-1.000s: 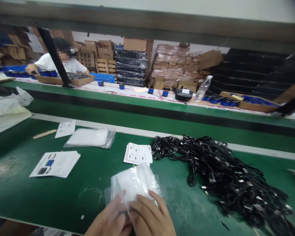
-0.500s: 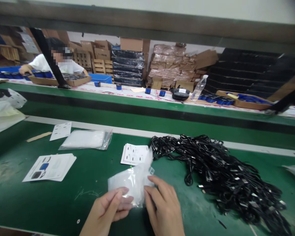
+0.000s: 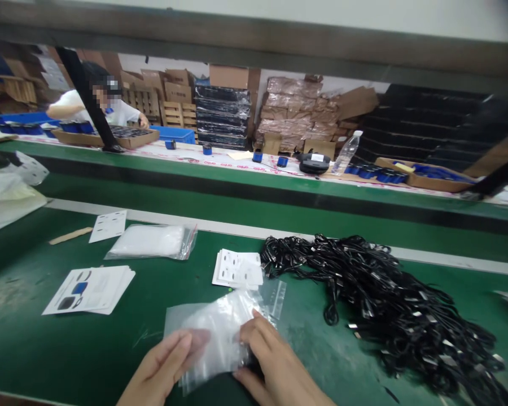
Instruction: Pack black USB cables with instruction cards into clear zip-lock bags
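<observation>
Clear plastic bags [image 3: 220,327], several overlapping, are between my two hands above the green table. My left hand [image 3: 165,361] pinches their left side, thumb on top and fingers behind the film. On the right side, my right hand [image 3: 271,355] has its fingers curled over the bags, with the thumb low near their bottom edge. A zip-top strip sticks out past the right fingers. Just beyond the bags lies a small stack of printed cards [image 3: 239,268]. A large heap of black cables [image 3: 376,299] with metal plugs lies right of my right hand.
Left on the table [image 3: 152,287] are printed leaflets [image 3: 91,287], a filled zip bag [image 3: 150,242], a single card [image 3: 108,225] and a flat wooden stick [image 3: 70,235]. Across the far bench, a person [image 3: 105,101] sits by a cardboard tray [image 3: 129,138]. A bottle [image 3: 347,153] stands there.
The bags have spread flatter and come lower, toward me; their zip strip now shows on the right. Both hands have moved down slightly. The person opposite has raised a hand.
</observation>
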`<action>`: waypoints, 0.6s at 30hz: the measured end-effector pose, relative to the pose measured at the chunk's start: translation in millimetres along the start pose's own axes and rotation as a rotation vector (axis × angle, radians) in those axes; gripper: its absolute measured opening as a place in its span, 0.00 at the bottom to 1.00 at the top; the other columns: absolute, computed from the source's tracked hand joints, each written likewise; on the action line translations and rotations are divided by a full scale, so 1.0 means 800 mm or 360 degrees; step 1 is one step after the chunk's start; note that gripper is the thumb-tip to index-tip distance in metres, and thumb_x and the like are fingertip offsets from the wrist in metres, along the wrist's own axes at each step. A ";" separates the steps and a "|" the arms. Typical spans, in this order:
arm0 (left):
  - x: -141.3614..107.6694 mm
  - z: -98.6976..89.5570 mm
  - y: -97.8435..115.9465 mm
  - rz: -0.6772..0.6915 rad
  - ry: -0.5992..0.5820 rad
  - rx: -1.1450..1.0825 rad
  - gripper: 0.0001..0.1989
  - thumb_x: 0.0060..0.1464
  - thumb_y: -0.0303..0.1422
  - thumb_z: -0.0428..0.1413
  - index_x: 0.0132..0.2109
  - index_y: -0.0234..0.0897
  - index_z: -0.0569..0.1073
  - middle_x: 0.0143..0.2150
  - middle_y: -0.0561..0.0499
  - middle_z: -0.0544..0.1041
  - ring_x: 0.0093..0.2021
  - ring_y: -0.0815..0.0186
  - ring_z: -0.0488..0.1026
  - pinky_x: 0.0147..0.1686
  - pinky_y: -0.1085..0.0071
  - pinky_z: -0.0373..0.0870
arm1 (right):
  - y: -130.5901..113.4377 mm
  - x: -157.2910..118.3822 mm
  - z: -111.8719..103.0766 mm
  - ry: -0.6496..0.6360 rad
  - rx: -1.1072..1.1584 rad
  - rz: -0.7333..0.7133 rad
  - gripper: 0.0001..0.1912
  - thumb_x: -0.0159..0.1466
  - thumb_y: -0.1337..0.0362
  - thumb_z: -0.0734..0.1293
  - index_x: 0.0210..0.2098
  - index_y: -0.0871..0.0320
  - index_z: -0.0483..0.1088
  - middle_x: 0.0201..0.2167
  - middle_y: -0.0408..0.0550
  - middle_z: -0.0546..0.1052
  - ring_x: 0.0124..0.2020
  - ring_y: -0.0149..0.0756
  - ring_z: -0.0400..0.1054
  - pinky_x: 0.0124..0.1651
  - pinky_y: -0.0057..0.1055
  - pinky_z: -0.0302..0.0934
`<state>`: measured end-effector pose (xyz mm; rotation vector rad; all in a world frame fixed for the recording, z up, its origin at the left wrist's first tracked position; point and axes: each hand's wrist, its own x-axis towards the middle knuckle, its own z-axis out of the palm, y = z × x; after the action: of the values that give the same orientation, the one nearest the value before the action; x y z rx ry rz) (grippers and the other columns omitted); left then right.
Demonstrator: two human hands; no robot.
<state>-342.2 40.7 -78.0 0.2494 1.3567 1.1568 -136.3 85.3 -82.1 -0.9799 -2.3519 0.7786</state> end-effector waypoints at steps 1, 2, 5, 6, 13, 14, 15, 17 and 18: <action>0.003 0.006 0.002 0.0016 -0.0011 0.0066 0.27 0.33 0.46 0.68 0.41 0.36 0.76 0.42 0.47 0.81 0.49 0.58 0.75 0.52 0.70 0.69 | -0.001 0.000 -0.003 0.0040 -0.0008 0.0007 0.21 0.53 0.76 0.70 0.44 0.56 0.65 0.43 0.49 0.72 0.49 0.41 0.66 0.61 0.43 0.52; 0.006 0.012 0.006 0.0045 -0.0022 0.0125 0.27 0.34 0.47 0.67 0.41 0.37 0.76 0.44 0.48 0.81 0.50 0.58 0.74 0.55 0.68 0.66 | -0.002 -0.001 -0.006 0.0096 0.0001 0.0024 0.19 0.55 0.75 0.69 0.44 0.56 0.66 0.43 0.50 0.71 0.48 0.42 0.66 0.58 0.43 0.56; 0.015 0.028 0.019 0.0135 -0.0116 0.0240 0.25 0.37 0.50 0.64 0.39 0.37 0.77 0.42 0.49 0.81 0.48 0.58 0.75 0.56 0.68 0.65 | -0.001 -0.002 -0.013 0.0325 0.0201 0.0233 0.11 0.61 0.70 0.64 0.44 0.56 0.67 0.43 0.51 0.71 0.45 0.42 0.68 0.49 0.38 0.64; 0.015 0.032 0.022 0.0163 -0.0153 0.0273 0.24 0.38 0.51 0.63 0.38 0.37 0.77 0.40 0.49 0.81 0.47 0.59 0.76 0.53 0.70 0.67 | 0.000 -0.003 -0.013 0.0378 0.0340 0.0351 0.11 0.62 0.68 0.62 0.45 0.56 0.67 0.42 0.51 0.72 0.44 0.41 0.69 0.47 0.37 0.65; 0.006 0.036 0.009 0.0280 -0.0335 0.0520 0.21 0.41 0.51 0.61 0.29 0.36 0.77 0.28 0.53 0.79 0.35 0.62 0.77 0.39 0.75 0.74 | -0.002 -0.002 -0.008 0.0414 0.1360 0.0787 0.17 0.61 0.54 0.65 0.44 0.58 0.72 0.35 0.50 0.77 0.35 0.37 0.72 0.38 0.31 0.66; 0.005 0.035 0.006 0.0293 -0.0335 0.0557 0.21 0.42 0.52 0.60 0.27 0.36 0.76 0.27 0.52 0.78 0.33 0.62 0.76 0.38 0.74 0.74 | -0.004 0.000 -0.008 0.0392 0.1336 0.0769 0.14 0.60 0.55 0.66 0.38 0.59 0.74 0.30 0.48 0.77 0.30 0.35 0.70 0.35 0.28 0.64; 0.004 0.033 0.004 0.0315 -0.0295 0.0596 0.22 0.42 0.53 0.60 0.28 0.36 0.75 0.27 0.52 0.78 0.33 0.61 0.76 0.38 0.73 0.74 | -0.007 0.001 -0.008 0.0394 0.1265 0.0746 0.13 0.60 0.56 0.65 0.31 0.60 0.75 0.25 0.45 0.75 0.27 0.32 0.68 0.31 0.26 0.62; 0.000 0.029 0.000 0.0489 -0.0093 0.0695 0.22 0.44 0.51 0.59 0.37 0.37 0.75 0.35 0.49 0.79 0.38 0.59 0.75 0.40 0.71 0.73 | -0.013 0.003 -0.010 0.0450 0.1068 0.0699 0.14 0.60 0.59 0.65 0.23 0.60 0.73 0.18 0.41 0.69 0.22 0.29 0.61 0.27 0.24 0.55; -0.002 0.025 -0.001 0.0670 0.0076 0.0784 0.23 0.44 0.49 0.59 0.43 0.37 0.73 0.41 0.47 0.77 0.42 0.57 0.74 0.42 0.70 0.72 | -0.015 0.004 -0.010 0.0471 0.0991 0.0691 0.13 0.59 0.60 0.65 0.22 0.61 0.72 0.18 0.40 0.67 0.22 0.28 0.59 0.26 0.24 0.53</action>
<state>-324.0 48.0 -71.9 0.9010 1.6693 1.1531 -139.1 83.2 -67.9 -1.2167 -1.5056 1.3198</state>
